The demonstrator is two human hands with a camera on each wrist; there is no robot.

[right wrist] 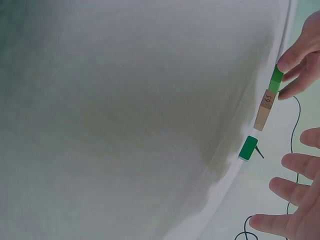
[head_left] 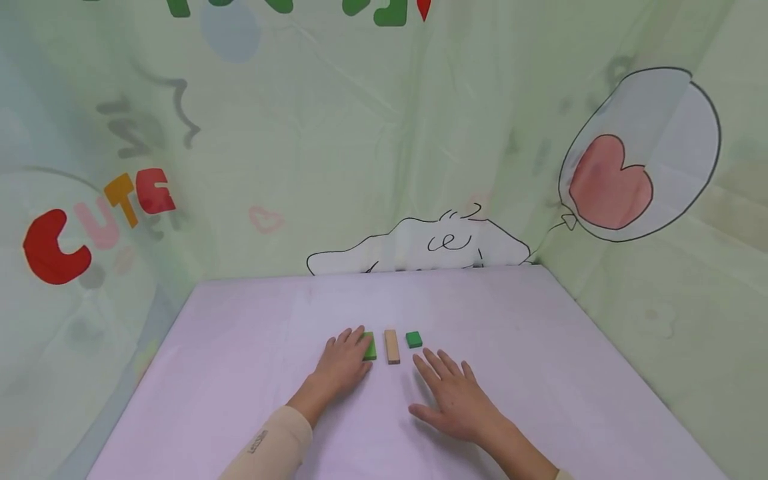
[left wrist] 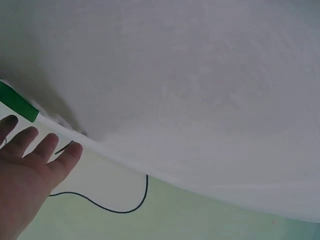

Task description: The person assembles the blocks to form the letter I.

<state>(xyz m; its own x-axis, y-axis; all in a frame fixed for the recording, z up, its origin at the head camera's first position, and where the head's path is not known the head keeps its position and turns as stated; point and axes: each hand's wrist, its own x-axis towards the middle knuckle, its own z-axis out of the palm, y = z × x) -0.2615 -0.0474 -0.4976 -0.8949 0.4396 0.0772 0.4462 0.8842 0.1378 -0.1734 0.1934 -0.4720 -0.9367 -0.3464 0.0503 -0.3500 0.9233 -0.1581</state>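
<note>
My left hand (head_left: 342, 363) reaches over a light green rectangular block (head_left: 371, 348). In the right wrist view its thumb and a finger sit at opposite ends of that block (right wrist: 276, 79), pinching it on the table. Just right of it lies a plain wooden block (head_left: 392, 347), its end marked with what looks like 65 (right wrist: 267, 100). Farther right is a short dark green block (head_left: 414, 340), apart from the wooden one. My right hand (head_left: 459, 400) hovers nearer to me than the dark green block, fingers spread and holding nothing.
A pale lilac cloth covers the table (head_left: 252, 373). Light green curtains (head_left: 360, 133) with printed letters, a balloon (head_left: 642, 153) and a line-drawn figure (head_left: 414, 247) surround it at the back and sides. The table's far edge meets the back curtain.
</note>
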